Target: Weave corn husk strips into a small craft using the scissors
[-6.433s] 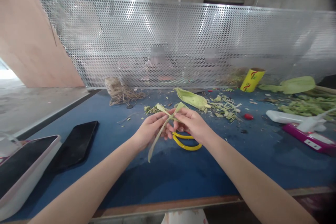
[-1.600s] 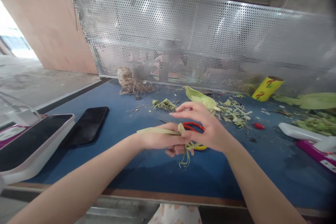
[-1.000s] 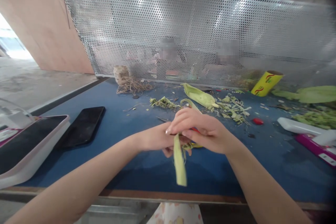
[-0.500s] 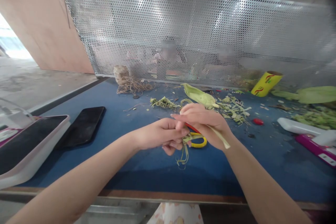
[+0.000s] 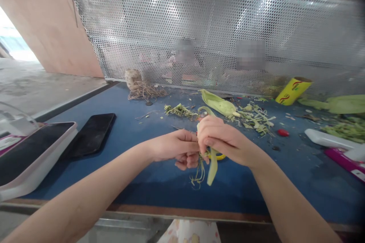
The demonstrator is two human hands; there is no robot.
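My left hand (image 5: pixel 178 148) is closed, pinching a bundle of thin pale-green husk strands (image 5: pixel 198 176) whose loose ends dangle below the fingers. Against it, my right hand (image 5: pixel 228 138) curls with fingers bent down around a flat corn husk strip (image 5: pixel 212 171), which hangs out under the thumb. The fingertips of both hands meet, and what lies between them is partly hidden. A yellow handle loop, seemingly of scissors (image 5: pixel 221 157), shows behind the right fingers; whether it rests on the table or is held, I cannot tell.
On the blue table (image 5: pixel 148 193) lie a corn husk (image 5: pixel 218 104), shredded husk (image 5: pixel 258 119), a small green heap (image 5: pixel 180 111), twine (image 5: pixel 146 91), a yellow roll (image 5: pixel 293 91) and a red piece (image 5: pixel 283 132). A phone (image 5: pixel 94 134) is left; a perforated metal screen (image 5: pixel 159 26) stands behind.
My right hand has turned over, its fingers now pointing down beside the left. The husk strip has swung from lying across the right wrist to hanging downward. The left hand stays nearly still.
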